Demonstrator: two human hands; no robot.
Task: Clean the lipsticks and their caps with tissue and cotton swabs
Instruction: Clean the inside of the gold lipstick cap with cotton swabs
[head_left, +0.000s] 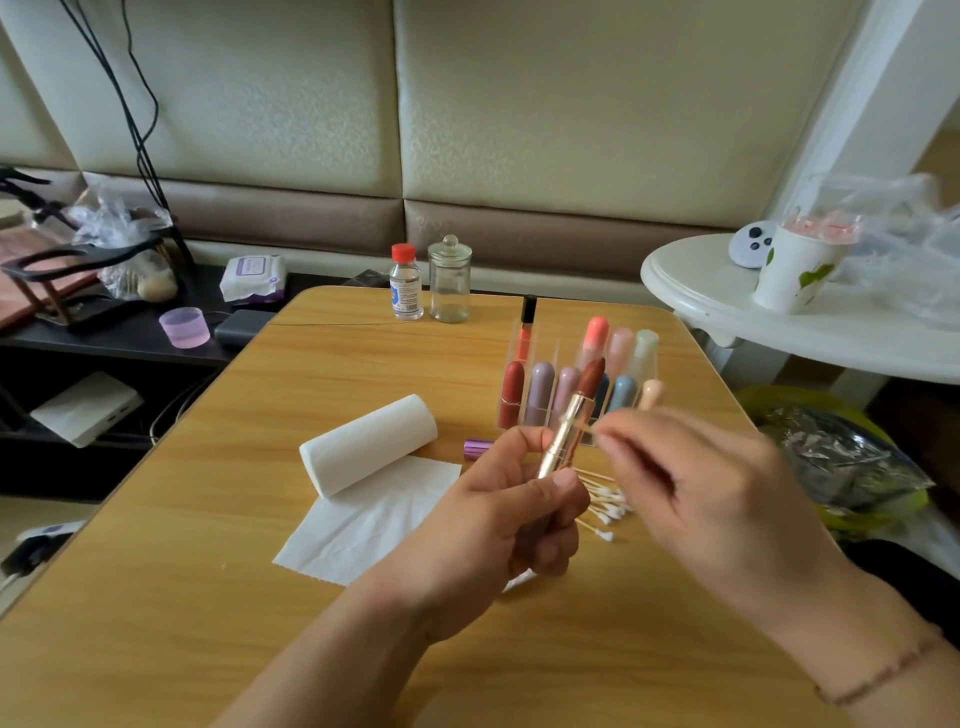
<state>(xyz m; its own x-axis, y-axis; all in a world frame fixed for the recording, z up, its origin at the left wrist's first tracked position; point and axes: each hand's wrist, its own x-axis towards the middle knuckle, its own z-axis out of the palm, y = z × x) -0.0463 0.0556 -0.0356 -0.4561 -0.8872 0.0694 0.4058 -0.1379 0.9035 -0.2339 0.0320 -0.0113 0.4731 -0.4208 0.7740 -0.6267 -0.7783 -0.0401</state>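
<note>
The left hand (511, 512) grips an uncapped lipstick (571, 421) by its gold tube, fingers curled round the lower part, the brownish-red stick tilted up and to the right above the wooden tabletop (208, 597). The right hand (696, 478) (blurred) pinches a cotton swab (589, 434) between thumb and fingertips, its tip at the gold collar just below the stick. Under the hands lies a loose pile of cotton swabs (605, 506), and left of them a tissue sheet (363, 525) spread flat with a tissue roll (369, 444) lying on its far edge. A purple cap (478, 448) lies on its side between the roll and the left hand. Behind the held lipstick stands a clear organizer (576, 384) full of capped lipsticks in several colours. Near the far edge stand a small red-capped bottle (405, 283) and, beside it, a lidded glass jar (450, 280)
</note>
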